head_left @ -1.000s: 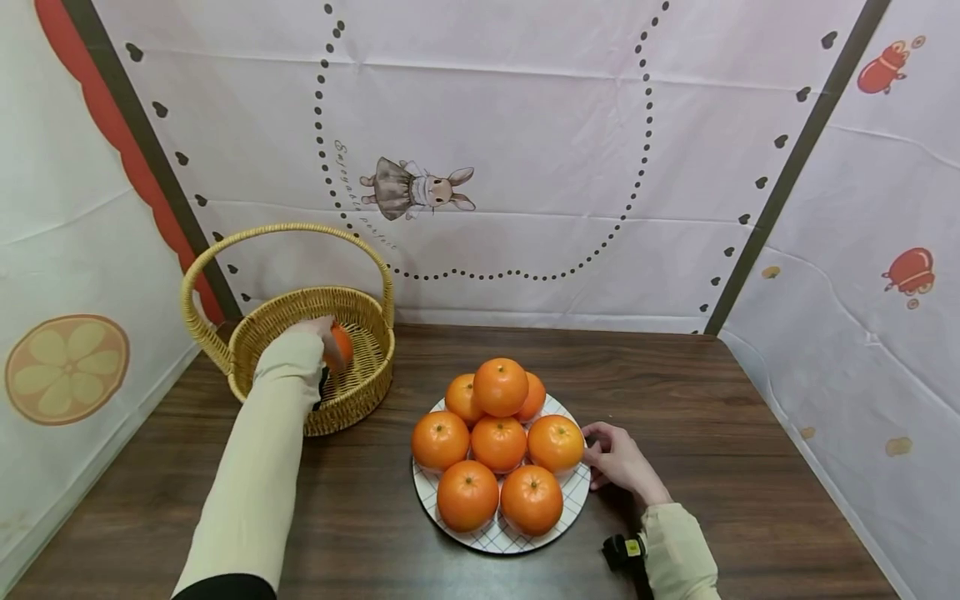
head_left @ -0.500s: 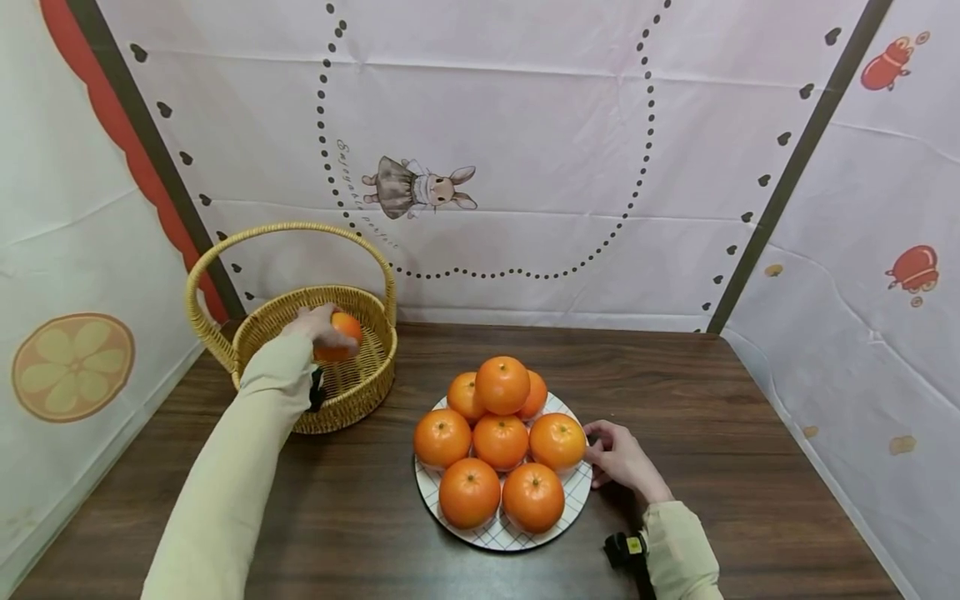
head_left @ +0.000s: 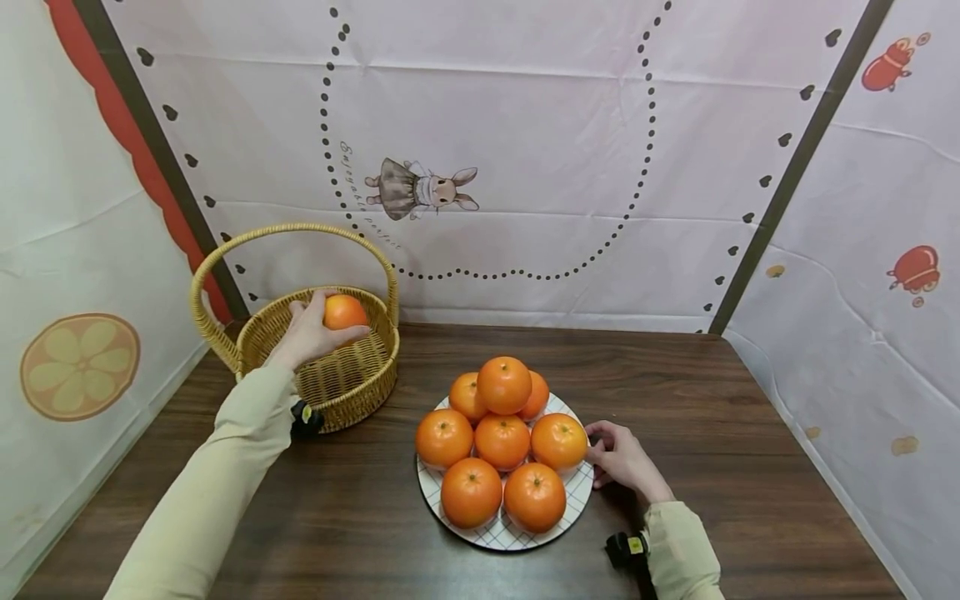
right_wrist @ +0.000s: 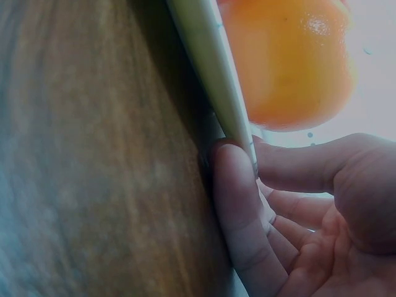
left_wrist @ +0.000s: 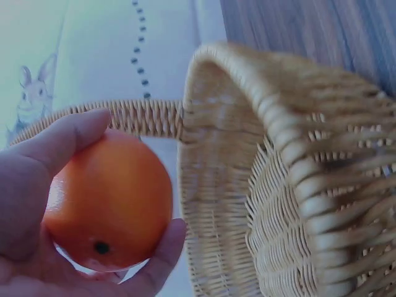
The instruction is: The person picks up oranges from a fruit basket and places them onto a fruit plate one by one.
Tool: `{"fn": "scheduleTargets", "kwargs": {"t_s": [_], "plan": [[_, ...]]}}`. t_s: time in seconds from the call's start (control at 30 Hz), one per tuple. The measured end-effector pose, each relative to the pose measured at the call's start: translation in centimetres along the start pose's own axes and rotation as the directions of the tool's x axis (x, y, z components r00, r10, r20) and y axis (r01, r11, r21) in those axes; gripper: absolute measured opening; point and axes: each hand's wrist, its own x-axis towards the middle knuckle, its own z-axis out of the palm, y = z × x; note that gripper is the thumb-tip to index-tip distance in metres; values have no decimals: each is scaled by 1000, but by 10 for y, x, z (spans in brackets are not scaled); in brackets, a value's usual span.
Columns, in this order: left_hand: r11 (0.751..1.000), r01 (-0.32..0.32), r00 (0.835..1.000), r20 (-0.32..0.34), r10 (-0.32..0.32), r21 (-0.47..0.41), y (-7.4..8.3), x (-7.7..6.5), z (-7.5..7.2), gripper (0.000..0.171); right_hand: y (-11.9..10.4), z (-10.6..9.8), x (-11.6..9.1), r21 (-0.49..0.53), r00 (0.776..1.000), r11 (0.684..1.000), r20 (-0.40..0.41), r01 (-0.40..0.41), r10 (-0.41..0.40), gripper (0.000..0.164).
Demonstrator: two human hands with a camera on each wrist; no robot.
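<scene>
My left hand (head_left: 309, 333) grips an orange (head_left: 345, 312), thumb and fingers curled round its sides. Together they are raised at the wicker basket (head_left: 363, 398), whose woven floor shows below them. In the left wrist view the orange (left_wrist: 111, 198) has its dark stem spot facing the camera, beside the basket rim (left_wrist: 297, 154). A round checked plate (head_left: 504, 538) bears a pile of several oranges (head_left: 502, 442). At its right edge my right hand (head_left: 626, 465) pinches the rim. Up close in the right wrist view, thumb and finger press on both faces of the plate edge (right_wrist: 213, 68).
A tall arched handle (head_left: 300, 227) rises over the basket. Basket and plate stand apart on a dark wooden table (head_left: 675, 392). Printed cloth walls (head_left: 525, 125) close off the back and both sides.
My left hand has lifted the orange up from inside the basket, bringing it more into sight as the forearm drew left. The right hand stays at the plate rim.
</scene>
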Motion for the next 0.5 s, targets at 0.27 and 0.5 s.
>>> {"fn": "scheduleTargets", "kwargs": {"t_s": [0.27,0.5], "plan": [[989,-132,975,-188,117,-70,11,-21,10,83,0,0,0,2,1000,1000,-5,4,-4,32],[971,-221,932,-313,183,-88,22,-38,28,82,0,0,-1,9,1000,1000,-2,6,-6,34]]}}
